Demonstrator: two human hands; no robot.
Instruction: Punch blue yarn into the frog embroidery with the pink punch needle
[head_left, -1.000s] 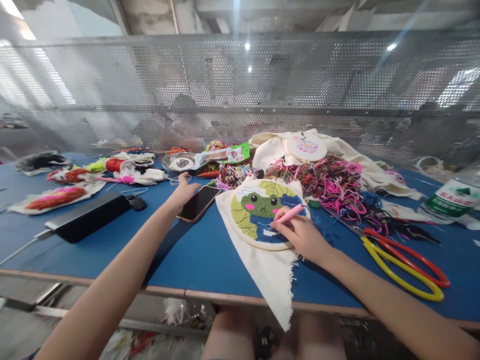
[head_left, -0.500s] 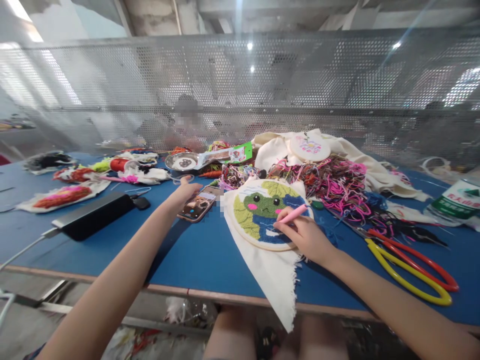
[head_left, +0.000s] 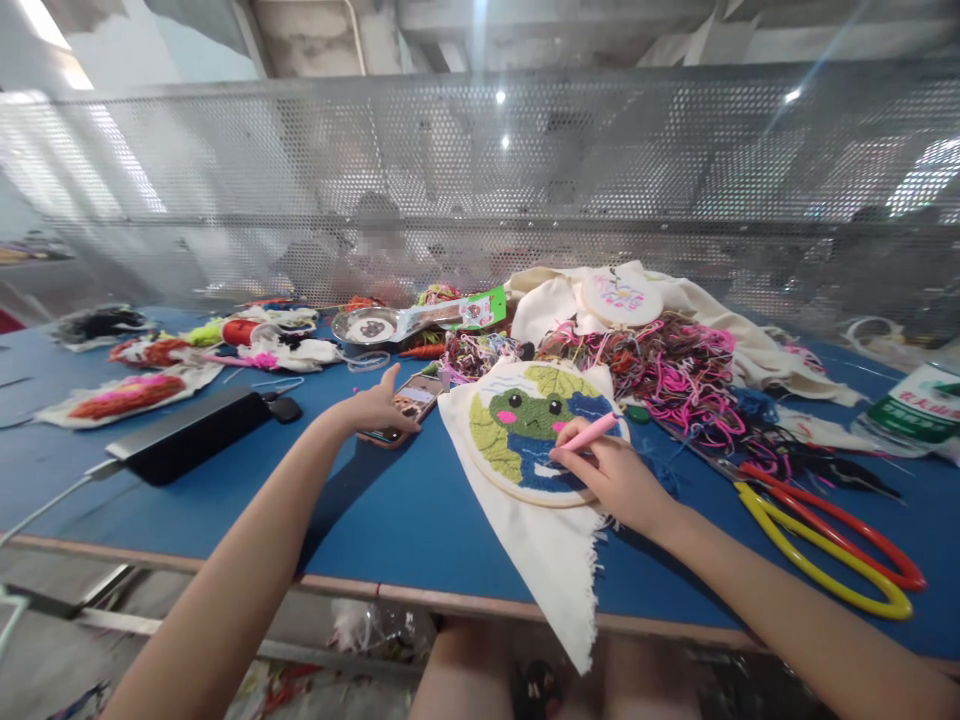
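Note:
My right hand [head_left: 616, 478] grips a pink punch needle tool [head_left: 589, 434], its tip on the blue stitched part of a frog embroidery in a round hoop [head_left: 541, 428]. The hoop's cream cloth [head_left: 559, 565] hangs over the table's front edge. My left hand [head_left: 373, 407] rests on a lit phone [head_left: 407, 402] lying left of the hoop, thumb raised, fingers over the screen's lower part.
A tangle of pink and mixed yarn [head_left: 664, 365] lies behind the hoop. Large scissors with yellow and red handles [head_left: 825, 545] lie at the right. A black flat box [head_left: 187, 433] sits left on the blue table [head_left: 420, 520]. A perforated metal screen [head_left: 480, 190] closes the back.
The phone's screen went from dark to lit, and my left hand has slid down over it. My right hand with the pink tool has stayed on the hoop.

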